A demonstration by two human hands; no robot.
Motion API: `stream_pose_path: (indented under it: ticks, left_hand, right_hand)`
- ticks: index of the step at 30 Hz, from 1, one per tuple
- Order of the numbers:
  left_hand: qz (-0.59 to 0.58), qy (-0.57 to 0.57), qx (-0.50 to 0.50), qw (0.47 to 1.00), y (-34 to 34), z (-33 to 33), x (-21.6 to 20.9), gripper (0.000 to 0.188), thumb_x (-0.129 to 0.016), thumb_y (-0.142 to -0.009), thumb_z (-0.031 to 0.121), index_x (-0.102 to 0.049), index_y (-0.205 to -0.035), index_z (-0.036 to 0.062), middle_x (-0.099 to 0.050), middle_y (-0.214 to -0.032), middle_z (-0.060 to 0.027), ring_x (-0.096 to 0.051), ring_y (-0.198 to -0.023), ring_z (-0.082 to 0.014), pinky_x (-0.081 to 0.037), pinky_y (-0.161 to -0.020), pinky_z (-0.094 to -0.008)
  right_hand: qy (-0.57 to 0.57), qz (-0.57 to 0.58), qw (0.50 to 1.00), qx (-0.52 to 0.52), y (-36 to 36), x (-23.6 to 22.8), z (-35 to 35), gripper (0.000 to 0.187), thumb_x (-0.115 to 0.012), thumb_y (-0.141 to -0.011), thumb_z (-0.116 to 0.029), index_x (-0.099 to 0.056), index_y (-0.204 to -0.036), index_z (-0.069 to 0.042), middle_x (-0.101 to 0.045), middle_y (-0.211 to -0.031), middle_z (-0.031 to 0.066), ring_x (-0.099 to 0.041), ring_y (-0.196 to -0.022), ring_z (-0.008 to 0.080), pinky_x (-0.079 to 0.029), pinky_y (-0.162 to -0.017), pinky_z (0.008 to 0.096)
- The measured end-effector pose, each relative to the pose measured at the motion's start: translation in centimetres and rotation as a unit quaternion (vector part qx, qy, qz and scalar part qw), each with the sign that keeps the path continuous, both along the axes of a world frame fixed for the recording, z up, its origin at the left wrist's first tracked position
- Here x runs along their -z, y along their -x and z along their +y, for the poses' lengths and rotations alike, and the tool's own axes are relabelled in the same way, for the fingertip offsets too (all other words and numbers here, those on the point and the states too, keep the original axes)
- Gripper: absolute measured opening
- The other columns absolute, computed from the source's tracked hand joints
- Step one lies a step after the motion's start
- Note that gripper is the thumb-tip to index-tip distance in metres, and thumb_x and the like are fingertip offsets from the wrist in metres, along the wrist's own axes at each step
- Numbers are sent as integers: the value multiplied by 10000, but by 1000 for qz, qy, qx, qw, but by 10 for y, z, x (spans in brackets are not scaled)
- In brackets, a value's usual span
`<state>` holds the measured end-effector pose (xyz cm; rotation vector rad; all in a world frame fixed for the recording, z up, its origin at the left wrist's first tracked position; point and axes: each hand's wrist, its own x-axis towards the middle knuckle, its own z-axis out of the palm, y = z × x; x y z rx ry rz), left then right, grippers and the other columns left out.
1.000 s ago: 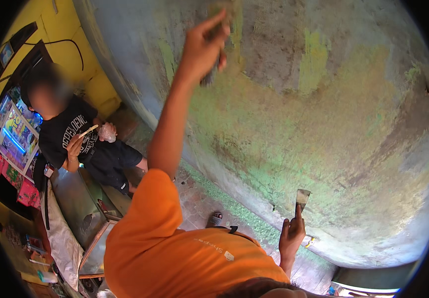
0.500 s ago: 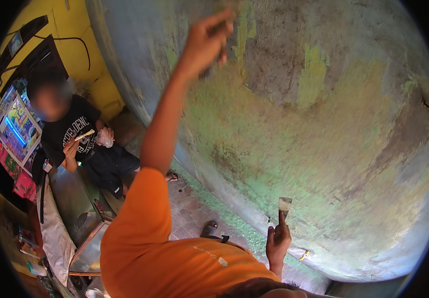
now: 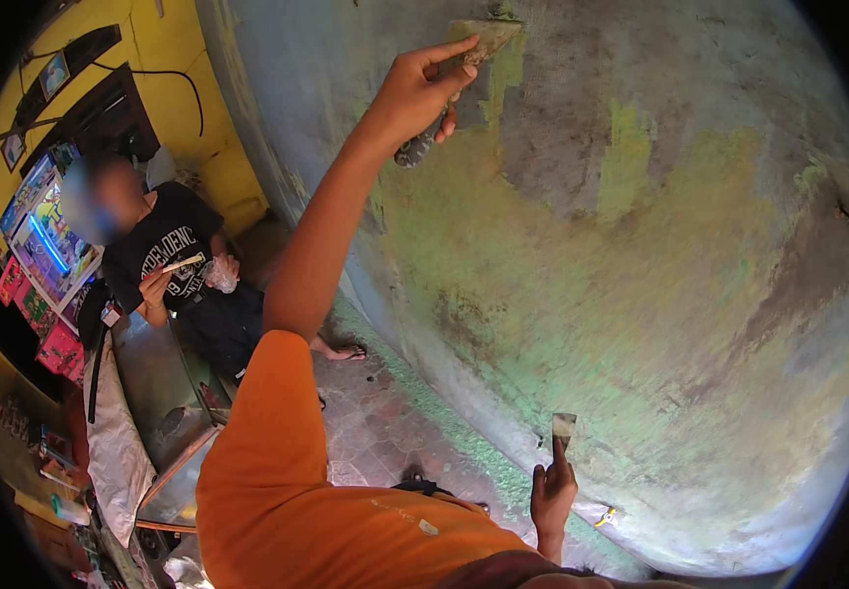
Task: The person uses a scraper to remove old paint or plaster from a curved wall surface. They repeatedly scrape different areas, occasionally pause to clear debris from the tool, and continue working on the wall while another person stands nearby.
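Note:
Raised at the top, my left hand (image 3: 419,93) is closed round the dark, mottled handle of a wide scraper (image 3: 495,39). The scraper's flared, stained blade lies at the wall (image 3: 660,294), next to a yellow-green strip of paint; two fingers reach along the blade. Lower down on the right, my right hand (image 3: 553,496) grips a smaller putty knife (image 3: 564,426), its squarish metal blade pointing up and its handle mostly hidden in the fingers. Patchy green, yellow and grey-brown areas cover the wall in front of both hands.
At left, a person in a black shirt (image 3: 174,255) holds a pale stick and a clear plastic bag. A metal-and-glass case (image 3: 164,378) with a pale cloth (image 3: 115,442) stands nearby. Green flakes (image 3: 444,417) line the floor along the wall's base.
My left hand and the wide scraper, blurred before, now show sharply and sit slightly farther right. My right hand with the putty knife appears slightly lower. The view has shifted a little.

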<state>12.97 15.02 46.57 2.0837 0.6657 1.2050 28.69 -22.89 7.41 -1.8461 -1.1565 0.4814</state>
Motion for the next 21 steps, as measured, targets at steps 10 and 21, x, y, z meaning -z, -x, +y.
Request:
stream_pose_path:
  ticks: [10,21]
  left_hand:
    - [-19,7,43,999,-16,7,86,474,-631,-1046,215,-547,-1503,120,-699,-954,-121,-592,-483,-113,-471,-437,-316]
    - [-26,-55,62,996,-29,16,87,478,-631,-1052,242,-544,-1505,120,-687,-673,-82,-585,-454,-114,-491,-456,-333]
  right_hand:
    - [4,-6,999,42,77,-9,-14,642,-669,-839,-14,-539,-1466,19,-556,-731,149,-569,-736,325,-480,-707,434]
    - [65,8,990,125,143,-10,-84,610,-652,-887,-9,-540,-1486,-31,-381,-680,61,-395,-638,174,-405,-617,325]
